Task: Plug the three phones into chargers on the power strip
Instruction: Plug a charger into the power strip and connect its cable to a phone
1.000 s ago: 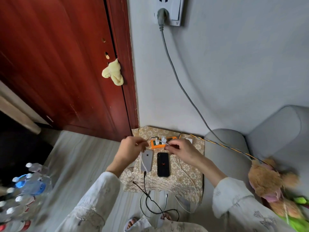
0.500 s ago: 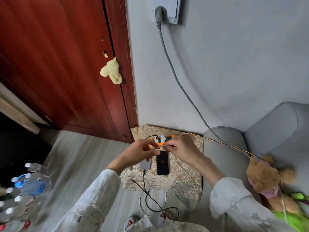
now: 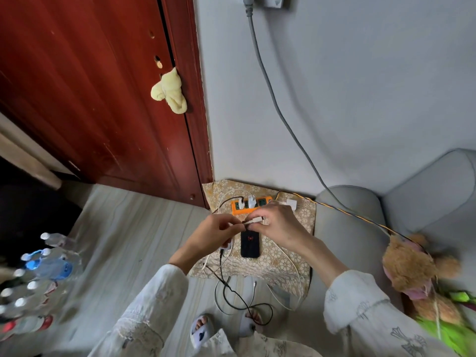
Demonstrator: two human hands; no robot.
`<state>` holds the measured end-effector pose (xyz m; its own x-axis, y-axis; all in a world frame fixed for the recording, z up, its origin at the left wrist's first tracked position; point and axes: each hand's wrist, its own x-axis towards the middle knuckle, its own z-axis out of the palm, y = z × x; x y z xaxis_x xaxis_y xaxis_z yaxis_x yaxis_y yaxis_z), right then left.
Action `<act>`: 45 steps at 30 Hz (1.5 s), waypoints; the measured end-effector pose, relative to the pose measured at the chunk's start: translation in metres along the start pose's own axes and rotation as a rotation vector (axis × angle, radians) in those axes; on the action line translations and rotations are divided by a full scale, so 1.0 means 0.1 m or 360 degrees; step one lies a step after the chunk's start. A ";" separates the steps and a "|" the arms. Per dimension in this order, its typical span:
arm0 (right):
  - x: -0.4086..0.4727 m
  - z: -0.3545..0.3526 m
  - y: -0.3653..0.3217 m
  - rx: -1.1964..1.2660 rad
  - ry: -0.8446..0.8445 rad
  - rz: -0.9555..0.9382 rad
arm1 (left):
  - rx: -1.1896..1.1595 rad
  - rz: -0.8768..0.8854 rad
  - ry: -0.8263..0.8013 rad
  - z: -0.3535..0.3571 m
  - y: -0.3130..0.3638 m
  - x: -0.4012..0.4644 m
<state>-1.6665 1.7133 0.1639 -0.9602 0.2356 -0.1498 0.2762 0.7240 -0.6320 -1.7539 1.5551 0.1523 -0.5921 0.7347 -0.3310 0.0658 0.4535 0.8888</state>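
Two hands, left hand (image 3: 215, 234), right hand (image 3: 277, 222) (fingertips meeting), pinching cable plug (image 3: 253, 221)

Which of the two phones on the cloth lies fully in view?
The black phone, screen up beside the right hand; the silver phone is mostly hidden under the left hand.

Both arms wear loose, pale cream sleeves (image 3: 360, 302) with wide cuffs and faint grey embroidered motifs (clearest on the right one). Below the cuffs, nearer the camera, toes show in light slippers (image 3: 202, 329).
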 end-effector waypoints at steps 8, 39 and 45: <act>0.07 0.64 0.80 0.0316 -0.0421 0.0568 | -0.0152 -0.0484 0.0373 0.31 -0.97 0.17; 1.12 2.19 1.96 0.1855 -0.0271 0.2007 | -0.0287 -0.0669 0.0675 0.95 -2.44 0.69; 0.91 2.07 1.79 0.2311 -0.0423 0.1986 | -0.0105 -0.0436 0.0636 1.02 -2.17 0.65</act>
<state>-1.7129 1.7297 -0.1201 -0.2974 -0.0764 -0.9517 0.5998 -0.7905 -0.1239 -1.7243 1.5561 -0.0941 -0.8434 0.3357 -0.4196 -0.1789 0.5609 0.8083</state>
